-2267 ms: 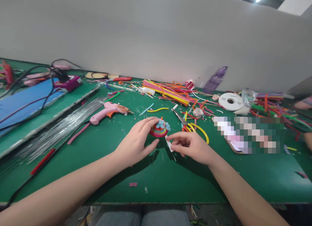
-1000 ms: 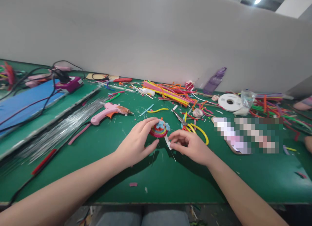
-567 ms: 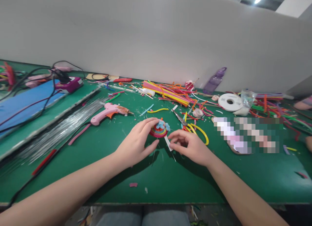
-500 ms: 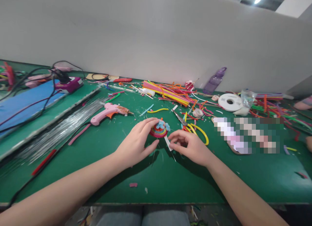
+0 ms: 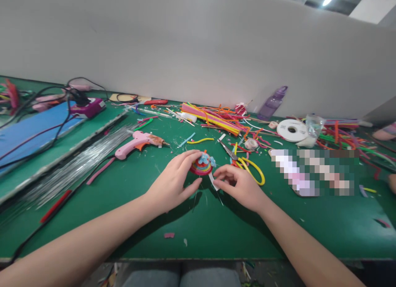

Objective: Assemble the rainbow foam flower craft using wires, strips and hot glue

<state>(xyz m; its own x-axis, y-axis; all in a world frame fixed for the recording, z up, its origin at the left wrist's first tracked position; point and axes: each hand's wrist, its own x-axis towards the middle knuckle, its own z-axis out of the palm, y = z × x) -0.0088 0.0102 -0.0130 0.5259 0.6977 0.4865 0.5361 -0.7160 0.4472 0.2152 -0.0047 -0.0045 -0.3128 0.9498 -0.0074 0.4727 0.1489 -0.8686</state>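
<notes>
A small rainbow-striped pipe-cleaner ornament with blue flower-like pieces on it is held a little above the green table. My left hand grips its left edge with the fingers, while the thumb stays apart below. From the ornament's lower right hangs a narrow white strip. My right hand pinches this strip between thumb and fingertips. Just behind my right hand lie yellow-handled scissors, blades toward the back. A pink glue gun lies left of my left hand, its nozzle toward the ornament.
Clear thin wires lie at left beside a purple power socket. Behind are a pile of coloured pipe cleaners, a purple bottle and a white ribbon spool. A blurred-out phone-like object lies at right. At the right edge a person's hand shows.
My right hand has shifted very slightly left along the white strip. My left hand and the ornament have stayed in place.
</notes>
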